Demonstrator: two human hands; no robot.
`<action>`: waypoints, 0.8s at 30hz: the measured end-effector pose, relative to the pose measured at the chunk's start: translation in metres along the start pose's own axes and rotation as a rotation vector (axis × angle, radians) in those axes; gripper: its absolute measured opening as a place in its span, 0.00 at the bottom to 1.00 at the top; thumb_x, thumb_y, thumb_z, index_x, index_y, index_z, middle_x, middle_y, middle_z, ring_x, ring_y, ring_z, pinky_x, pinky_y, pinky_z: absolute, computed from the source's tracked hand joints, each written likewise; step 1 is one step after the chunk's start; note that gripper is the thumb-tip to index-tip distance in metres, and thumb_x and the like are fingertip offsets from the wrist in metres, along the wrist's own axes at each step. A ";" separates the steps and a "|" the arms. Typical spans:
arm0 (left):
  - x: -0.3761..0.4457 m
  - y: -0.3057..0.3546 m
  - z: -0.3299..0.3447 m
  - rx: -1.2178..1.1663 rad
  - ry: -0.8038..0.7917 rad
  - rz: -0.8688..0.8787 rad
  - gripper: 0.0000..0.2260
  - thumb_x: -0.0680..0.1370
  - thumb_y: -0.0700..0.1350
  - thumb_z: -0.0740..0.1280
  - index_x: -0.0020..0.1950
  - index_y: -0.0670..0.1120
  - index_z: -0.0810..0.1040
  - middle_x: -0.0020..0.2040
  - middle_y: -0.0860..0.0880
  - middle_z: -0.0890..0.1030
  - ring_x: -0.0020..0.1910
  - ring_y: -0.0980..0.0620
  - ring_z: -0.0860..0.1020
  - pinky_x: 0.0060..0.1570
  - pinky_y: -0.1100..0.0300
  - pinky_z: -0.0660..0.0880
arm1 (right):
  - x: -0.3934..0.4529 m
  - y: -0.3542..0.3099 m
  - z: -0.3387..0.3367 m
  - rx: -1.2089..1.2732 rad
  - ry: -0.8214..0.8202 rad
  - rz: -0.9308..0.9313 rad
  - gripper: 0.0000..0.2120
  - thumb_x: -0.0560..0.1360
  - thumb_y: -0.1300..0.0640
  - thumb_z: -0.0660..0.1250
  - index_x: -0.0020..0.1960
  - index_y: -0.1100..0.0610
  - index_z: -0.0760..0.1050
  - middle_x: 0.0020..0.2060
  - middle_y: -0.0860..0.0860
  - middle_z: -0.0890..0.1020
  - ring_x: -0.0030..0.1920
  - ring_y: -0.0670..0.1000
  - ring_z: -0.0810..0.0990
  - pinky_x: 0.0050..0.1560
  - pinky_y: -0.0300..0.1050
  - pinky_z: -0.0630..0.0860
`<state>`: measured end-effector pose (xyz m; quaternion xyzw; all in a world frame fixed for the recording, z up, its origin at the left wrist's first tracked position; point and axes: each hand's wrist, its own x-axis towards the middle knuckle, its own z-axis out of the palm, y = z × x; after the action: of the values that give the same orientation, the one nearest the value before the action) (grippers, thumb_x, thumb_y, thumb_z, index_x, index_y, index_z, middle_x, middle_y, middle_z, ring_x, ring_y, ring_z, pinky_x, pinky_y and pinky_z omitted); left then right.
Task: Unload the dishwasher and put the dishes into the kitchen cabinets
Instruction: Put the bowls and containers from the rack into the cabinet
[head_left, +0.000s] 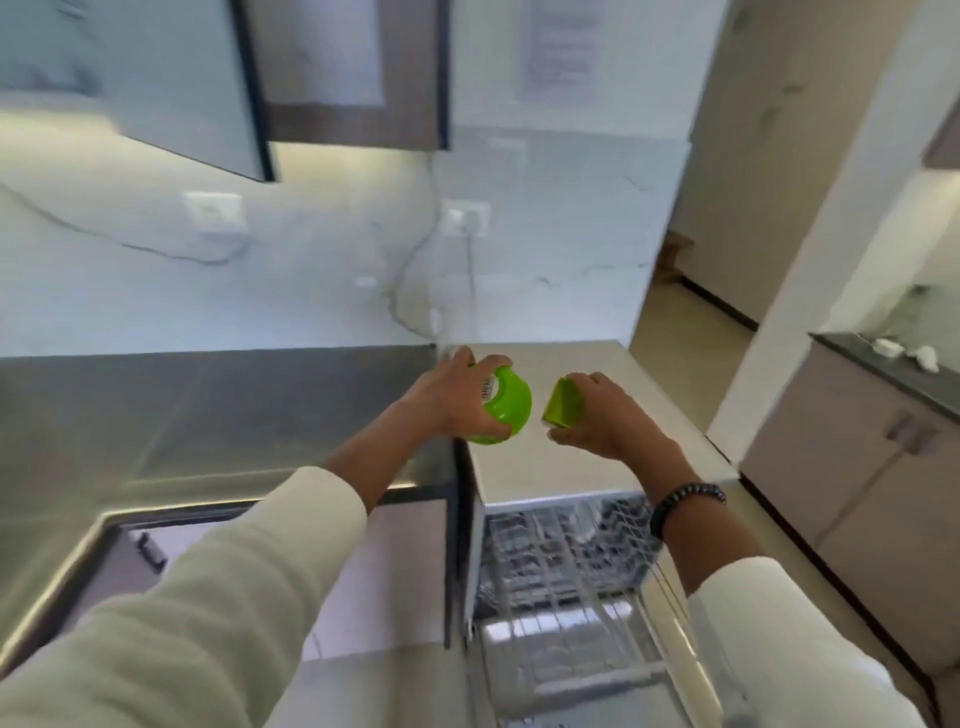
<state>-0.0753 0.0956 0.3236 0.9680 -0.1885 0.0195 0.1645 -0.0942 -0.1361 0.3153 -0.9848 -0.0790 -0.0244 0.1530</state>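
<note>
My left hand (447, 402) grips a round green plastic bowl (506, 410), held on its side with a barcode sticker on its base. My right hand (605, 415) grips a second, smaller green plastic dish (563, 402), mostly hidden by my fingers. Both hands hover above the white top of the dishwasher (587, 467). Below them the dishwasher stands open, with its wire rack (566, 551) pulled out. An upper cabinet door (208, 78) hangs open at the top left.
A steel countertop (208, 405) runs to the left of the dishwasher. The marble-look wall behind carries two sockets (465, 218) with a cable. Lower cabinets (857, 467) with a dark top stand on the right, across a strip of floor.
</note>
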 end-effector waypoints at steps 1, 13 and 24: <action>-0.015 -0.019 -0.019 0.014 0.021 -0.032 0.43 0.62 0.66 0.74 0.73 0.63 0.58 0.64 0.47 0.67 0.65 0.41 0.70 0.63 0.46 0.72 | 0.006 -0.028 0.000 0.003 -0.001 -0.045 0.43 0.68 0.43 0.76 0.75 0.54 0.61 0.68 0.56 0.70 0.65 0.59 0.72 0.62 0.53 0.72; -0.159 -0.233 -0.191 0.132 0.192 -0.286 0.42 0.64 0.66 0.73 0.73 0.64 0.57 0.65 0.47 0.67 0.66 0.41 0.69 0.62 0.47 0.70 | 0.068 -0.333 0.030 0.165 0.060 -0.335 0.37 0.64 0.44 0.78 0.64 0.53 0.63 0.55 0.54 0.76 0.51 0.56 0.76 0.49 0.50 0.75; -0.232 -0.392 -0.324 0.196 0.349 -0.461 0.41 0.62 0.66 0.73 0.71 0.63 0.59 0.63 0.50 0.69 0.64 0.44 0.69 0.60 0.50 0.71 | 0.140 -0.558 0.045 0.346 0.122 -0.508 0.37 0.64 0.39 0.77 0.64 0.52 0.66 0.59 0.52 0.77 0.57 0.54 0.77 0.52 0.45 0.73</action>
<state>-0.1369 0.6265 0.4845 0.9786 0.0702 0.1655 0.1001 -0.0461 0.4236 0.4484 -0.8897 -0.3160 -0.1070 0.3116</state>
